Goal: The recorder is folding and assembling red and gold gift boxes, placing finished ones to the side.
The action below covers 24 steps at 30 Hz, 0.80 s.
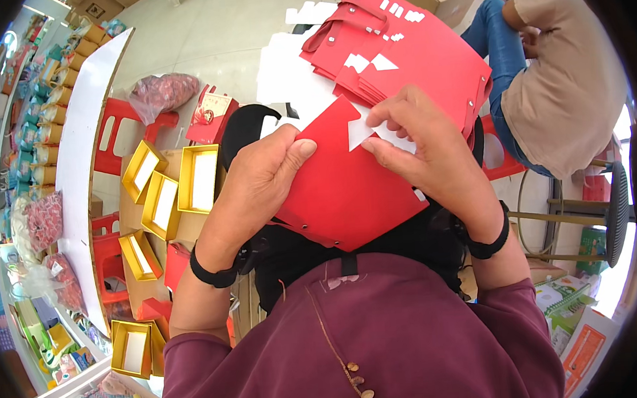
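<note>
A flat red folded bag panel (345, 181) with small metal rivets lies across my lap. My left hand (273, 174) grips its upper left edge, thumb on top. At the panel's upper right edge, my right hand (419, 138) has thumb and index finger on a small white triangular piece (359, 133). Just beyond lies a stack of red bag pieces (425, 66) with handles, rivets and white patches. White sheets (283, 75) show beside and under the stack.
Gold-sided open boxes (198, 179) stand on a wooden surface at left, near a red gift bag (212, 118) and red plastic stools (110, 140). A long white board (82, 131) runs beside shelves of goods. Another person (563, 80) sits at upper right, above a fan (616, 213).
</note>
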Motion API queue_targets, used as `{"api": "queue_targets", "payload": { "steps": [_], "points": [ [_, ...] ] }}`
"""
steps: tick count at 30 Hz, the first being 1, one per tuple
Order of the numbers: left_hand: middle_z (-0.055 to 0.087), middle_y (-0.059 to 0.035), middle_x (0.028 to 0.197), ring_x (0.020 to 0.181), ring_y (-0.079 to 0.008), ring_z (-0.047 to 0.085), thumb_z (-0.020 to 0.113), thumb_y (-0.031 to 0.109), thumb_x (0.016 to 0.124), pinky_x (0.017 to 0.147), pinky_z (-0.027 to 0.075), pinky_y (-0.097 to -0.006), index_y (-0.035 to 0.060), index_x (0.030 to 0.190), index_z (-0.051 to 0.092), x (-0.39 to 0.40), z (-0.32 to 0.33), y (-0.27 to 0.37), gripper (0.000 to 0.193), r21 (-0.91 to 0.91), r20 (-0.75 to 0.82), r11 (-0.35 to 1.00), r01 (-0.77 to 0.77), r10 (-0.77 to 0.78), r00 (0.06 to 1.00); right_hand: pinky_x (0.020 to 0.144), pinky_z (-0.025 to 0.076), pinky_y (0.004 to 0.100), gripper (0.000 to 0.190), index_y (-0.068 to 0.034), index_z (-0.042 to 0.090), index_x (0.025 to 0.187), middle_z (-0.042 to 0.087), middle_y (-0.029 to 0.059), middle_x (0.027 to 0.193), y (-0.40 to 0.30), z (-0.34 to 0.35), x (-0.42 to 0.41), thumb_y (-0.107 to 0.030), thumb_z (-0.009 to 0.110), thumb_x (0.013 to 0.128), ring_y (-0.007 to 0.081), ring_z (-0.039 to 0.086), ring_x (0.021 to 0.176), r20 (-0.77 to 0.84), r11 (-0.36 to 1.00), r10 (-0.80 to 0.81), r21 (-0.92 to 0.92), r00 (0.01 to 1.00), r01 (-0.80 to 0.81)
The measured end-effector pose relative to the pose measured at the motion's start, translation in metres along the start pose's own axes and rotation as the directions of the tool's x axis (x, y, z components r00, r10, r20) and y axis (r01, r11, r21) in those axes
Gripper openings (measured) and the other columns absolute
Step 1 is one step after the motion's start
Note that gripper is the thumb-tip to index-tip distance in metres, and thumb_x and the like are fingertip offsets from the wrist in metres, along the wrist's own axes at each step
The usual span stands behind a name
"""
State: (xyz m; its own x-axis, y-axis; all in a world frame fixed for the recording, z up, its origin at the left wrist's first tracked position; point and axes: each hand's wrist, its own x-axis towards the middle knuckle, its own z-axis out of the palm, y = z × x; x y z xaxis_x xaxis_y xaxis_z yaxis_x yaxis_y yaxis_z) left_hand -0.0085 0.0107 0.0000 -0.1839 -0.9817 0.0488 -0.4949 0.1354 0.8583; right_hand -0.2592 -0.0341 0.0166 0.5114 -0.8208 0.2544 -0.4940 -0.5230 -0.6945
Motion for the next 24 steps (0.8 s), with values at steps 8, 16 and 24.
{"api": "queue_targets", "payload": {
  "steps": [8,16,24],
  "points": [
    [0.049,-0.0198,0.074,0.066,-0.0353,0.048,0.056,0.030,0.106,0.063,0.044,-0.0402,0.0001,0.091,0.050,0.002,0.001,0.004,0.034,0.040,-0.007,0.999,-0.015,0.015,1.000,0.071,0.052,0.0330,0.016,-0.003,0.064,0.099,0.060,0.0100,0.092,-0.008,0.004,0.001,-0.009,0.074,0.088,0.0224,0.063,0.081,-0.018,0.977,-0.003,0.214,1.000,0.007],
    [0.048,-0.0196,0.074,0.066,-0.0357,0.048,0.057,0.031,0.105,0.062,0.043,-0.0412,0.0002,0.088,0.048,0.005,0.002,0.004,0.036,0.107,0.021,0.993,-0.057,0.055,0.998,0.068,0.045,0.0239,0.011,-0.003,0.065,0.098,0.060,0.0013,0.090,-0.011,-0.007,0.000,-0.008,0.071,0.090,0.0086,0.056,0.077,0.113,0.984,0.041,0.168,0.993,-0.059],
    [0.051,-0.0200,0.074,0.066,-0.0360,0.051,0.058,0.033,0.105,0.061,0.043,-0.0418,-0.0002,0.087,0.050,0.005,0.005,0.005,0.038,0.071,0.020,0.997,-0.044,0.042,0.999,0.057,0.043,0.0276,0.016,0.002,0.062,0.103,0.061,0.0032,0.070,-0.002,-0.019,-0.007,-0.011,0.066,0.095,0.0077,0.052,0.064,0.394,0.897,0.211,0.286,0.894,-0.338]
  ]
}}
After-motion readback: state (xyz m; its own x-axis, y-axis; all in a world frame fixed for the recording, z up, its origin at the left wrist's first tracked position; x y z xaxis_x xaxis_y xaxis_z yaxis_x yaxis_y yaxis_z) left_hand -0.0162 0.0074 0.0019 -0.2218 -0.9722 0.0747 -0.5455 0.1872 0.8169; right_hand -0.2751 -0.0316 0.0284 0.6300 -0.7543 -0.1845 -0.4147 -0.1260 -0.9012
